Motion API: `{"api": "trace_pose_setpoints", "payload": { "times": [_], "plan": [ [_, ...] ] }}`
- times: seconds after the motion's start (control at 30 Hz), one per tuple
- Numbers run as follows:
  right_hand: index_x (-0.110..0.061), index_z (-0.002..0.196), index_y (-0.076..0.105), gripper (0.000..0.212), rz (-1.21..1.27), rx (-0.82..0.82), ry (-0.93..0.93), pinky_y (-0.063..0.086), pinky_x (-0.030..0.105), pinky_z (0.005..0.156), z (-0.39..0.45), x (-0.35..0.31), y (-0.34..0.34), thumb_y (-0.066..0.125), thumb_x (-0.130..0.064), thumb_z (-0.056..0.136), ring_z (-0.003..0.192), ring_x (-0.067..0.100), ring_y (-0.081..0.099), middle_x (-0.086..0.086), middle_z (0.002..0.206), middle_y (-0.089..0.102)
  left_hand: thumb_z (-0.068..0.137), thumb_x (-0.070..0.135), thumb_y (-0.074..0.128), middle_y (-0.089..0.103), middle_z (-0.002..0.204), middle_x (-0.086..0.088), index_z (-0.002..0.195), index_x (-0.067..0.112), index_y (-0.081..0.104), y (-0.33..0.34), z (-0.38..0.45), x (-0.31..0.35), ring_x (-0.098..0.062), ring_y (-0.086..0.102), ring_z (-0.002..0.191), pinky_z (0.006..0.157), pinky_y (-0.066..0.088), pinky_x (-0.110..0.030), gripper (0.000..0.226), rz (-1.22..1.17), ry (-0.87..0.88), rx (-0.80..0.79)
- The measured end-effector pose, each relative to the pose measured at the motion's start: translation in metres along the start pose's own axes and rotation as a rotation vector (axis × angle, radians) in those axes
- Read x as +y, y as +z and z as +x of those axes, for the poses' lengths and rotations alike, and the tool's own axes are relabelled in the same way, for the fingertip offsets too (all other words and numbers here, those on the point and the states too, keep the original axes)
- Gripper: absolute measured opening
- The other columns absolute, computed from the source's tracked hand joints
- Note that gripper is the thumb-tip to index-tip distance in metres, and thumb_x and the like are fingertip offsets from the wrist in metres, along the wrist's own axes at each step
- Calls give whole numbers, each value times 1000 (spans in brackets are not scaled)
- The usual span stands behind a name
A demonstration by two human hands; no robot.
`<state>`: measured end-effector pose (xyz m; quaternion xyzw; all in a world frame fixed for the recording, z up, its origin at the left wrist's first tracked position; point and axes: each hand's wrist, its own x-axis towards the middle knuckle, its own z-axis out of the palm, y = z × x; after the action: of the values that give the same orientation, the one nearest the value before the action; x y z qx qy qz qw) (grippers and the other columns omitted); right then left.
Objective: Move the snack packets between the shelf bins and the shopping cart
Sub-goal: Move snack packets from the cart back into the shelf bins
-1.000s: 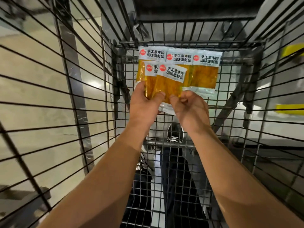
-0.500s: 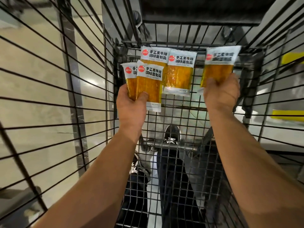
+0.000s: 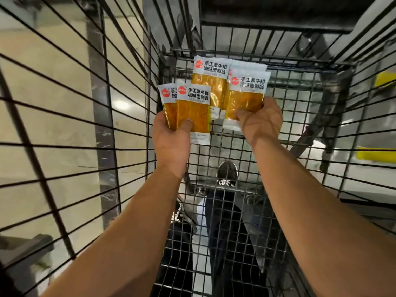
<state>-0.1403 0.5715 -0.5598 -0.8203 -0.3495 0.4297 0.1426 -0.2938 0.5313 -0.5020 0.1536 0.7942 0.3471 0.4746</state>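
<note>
Pale tiled floor seen through black wire shopping cart; view directed down into basket.

Left hand: two snack packets fanned, pinched at lower end, thumb pressed flat on front film.

Centre packet: held above cart floor; holding hand cannot be told.

Right hand: right packet gripped at lower end, fingers curled round edge; more packets possibly stacked behind.

Handling, judged: packets light, flat, flexible; glossy film likely slippery. Grip recommended at sealed end margin, not filled middle.

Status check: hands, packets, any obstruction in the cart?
Left hand grips two snack packets. Right hand grips packets beside them. Both over cart basket. Nothing in the way.
</note>
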Motion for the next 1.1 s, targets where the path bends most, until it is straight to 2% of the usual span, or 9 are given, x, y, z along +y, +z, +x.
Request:
{"api": "trace_pose_setpoints", "payload": {
  "times": [0.1, 0.2, 0.27, 0.47, 0.57, 0.63, 0.77, 0.97, 1.1],
  "plan": [
    [-7, 125, 54, 48, 133, 99, 19, 53, 35, 94, -6, 3, -1, 75, -19, 84, 107, 26, 61, 9, 119, 63, 86, 5, 68, 72, 109, -8, 114, 16, 60, -2, -2, -3, -27, 71, 99, 89, 57, -53, 31, -25, -14, 9],
    [-12, 134, 44, 49, 214, 82, 117, 41, 5, 72, -14, 12, -10, 68, -16, 92, 101, 10, 53, -9, 115, 54, 88, 3, 68, 72, 108, -6, 116, 15, 60, -4, -7, -5, -26, 71, 97, 88, 57, -53, 32, -27, -22, 16],
    [-18, 133, 45, 44, 259, 72, 108, 36, 1, 66, -26, 21, -21, 66, -16, 95, 103, 6, 53, -15, 112, 54, 87, 5, 68, 73, 107, -4, 115, 19, 60, -7, -13, -4, -24, 71, 97, 88, 58, -53, 33, -4, -31, 12],
    [-20, 129, 57, 38, 435, 51, 157, 45, 16, 95, -87, 40, -59, 68, -13, 93, 105, 5, 60, -11, 117, 64, 86, 7, 71, 72, 107, -2, 118, 17, 60, -22, -54, 9, -24, 71, 97, 88, 58, -52, 35, 65, -52, -50],
    [-21, 131, 59, 44, 504, 63, 210, 42, 41, 113, -130, 35, -76, 72, -16, 89, 123, 19, 59, -1, 131, 65, 86, 8, 71, 71, 106, 1, 108, 28, 60, -41, -90, 18, -23, 70, 98, 88, 58, -51, 31, 81, -49, -119],
    [-22, 129, 60, 43, 502, 69, 233, 46, 46, 108, -164, 27, -90, 72, -21, 87, 119, 24, 61, 0, 124, 68, 82, 17, 73, 71, 103, 4, 98, 36, 60, -61, -119, 25, -23, 69, 98, 89, 57, -51, 29, 146, -22, -155],
    [-27, 95, 62, 23, 557, 86, 158, 51, 34, 88, -251, 7, -124, 65, -5, 92, 99, 18, 66, -13, 93, 69, 82, 18, 71, 70, 96, 6, 91, 38, 58, -106, -170, 39, -23, 69, 93, 88, 56, -51, 25, 208, 55, -239],
    [-22, 107, 64, 25, 718, 170, 39, 54, 17, 71, -420, -2, -157, 63, 0, 94, 86, 3, 71, -13, 93, 75, 87, 15, 70, 69, 97, 3, 110, 18, 63, -205, -240, 60, -9, 67, 90, 75, 52, -27, 24, 304, 278, -516],
    [-21, 114, 65, 29, 820, 229, 17, 54, 22, 78, -536, 8, -143, 61, -1, 95, 99, 10, 71, -8, 106, 76, 79, 27, 70, 72, 99, 2, 100, 28, 65, -287, -286, 65, -20, 69, 94, 85, 57, -50, 21, 305, 309, -668]
  ]
}}
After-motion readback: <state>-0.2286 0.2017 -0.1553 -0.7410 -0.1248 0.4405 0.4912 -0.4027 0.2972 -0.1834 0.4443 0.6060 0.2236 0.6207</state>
